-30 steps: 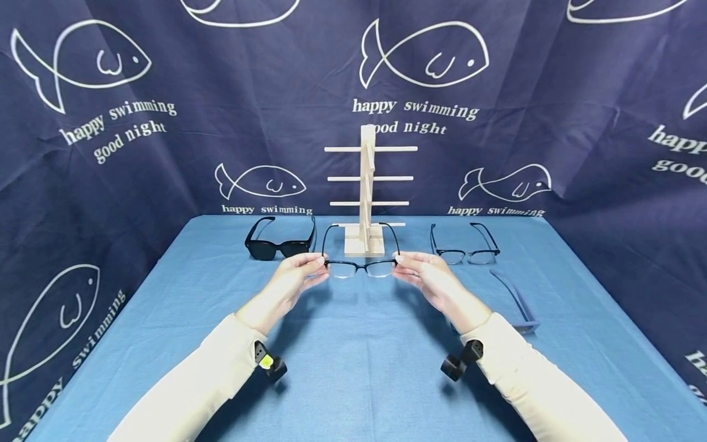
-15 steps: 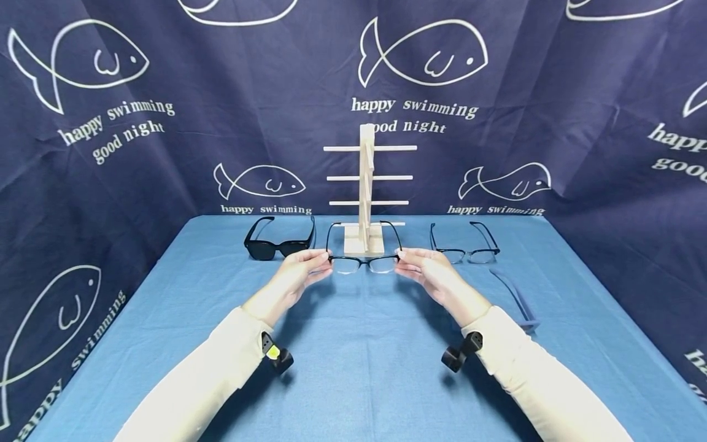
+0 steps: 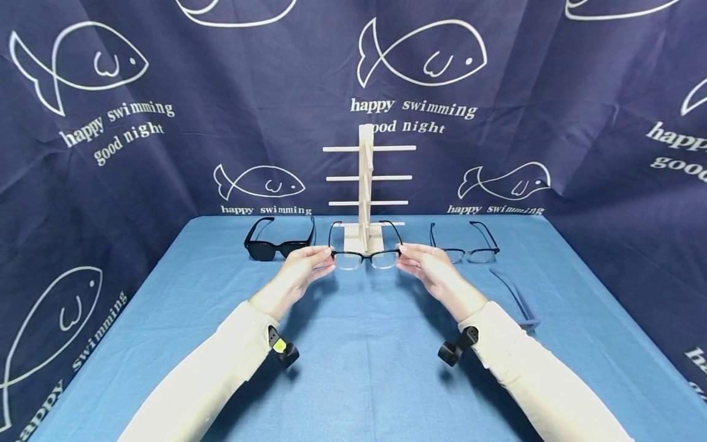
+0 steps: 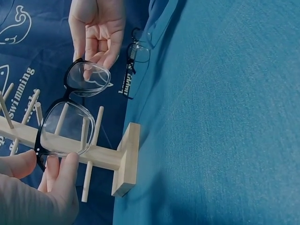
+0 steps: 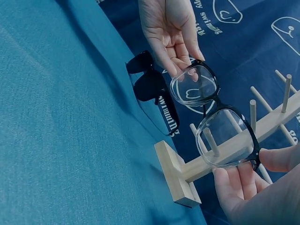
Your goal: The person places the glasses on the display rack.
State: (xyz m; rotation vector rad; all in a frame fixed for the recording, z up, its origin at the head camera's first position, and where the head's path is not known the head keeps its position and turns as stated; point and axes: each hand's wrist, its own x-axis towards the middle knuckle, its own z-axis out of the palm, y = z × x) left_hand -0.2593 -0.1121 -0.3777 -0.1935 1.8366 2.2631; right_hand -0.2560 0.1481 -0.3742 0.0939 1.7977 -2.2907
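Between both hands, a pair of black-topped eyeglasses [image 3: 366, 253] with clear lenses is held above the table, its temples spread open toward a wooden rack [image 3: 365, 184]. The left hand [image 3: 301, 270] pinches the frame's left corner between thumb and fingers; the right hand [image 3: 433, 270] pinches the right corner. In the left wrist view the eyeglasses [image 4: 65, 108] appear in front of the rack's post and pegs. The right wrist view also has the eyeglasses [image 5: 213, 112] gripped at both ends. The temple tips look close to the lowest peg; whether they touch it, I cannot tell.
Black sunglasses [image 3: 276, 248] lie at the back left of the blue table [image 3: 353, 368]. Another pair of eyeglasses [image 3: 469, 253] lies at the back right. Nearer on the right are blue glasses [image 3: 521, 301], partly hidden by the right arm. A printed curtain [image 3: 265, 80] hangs behind.
Both hands have carried the eyeglasses slightly forward, toward the rack, and a little to the right. The grip on both corners is the same. The other glasses and the rack have stayed put.
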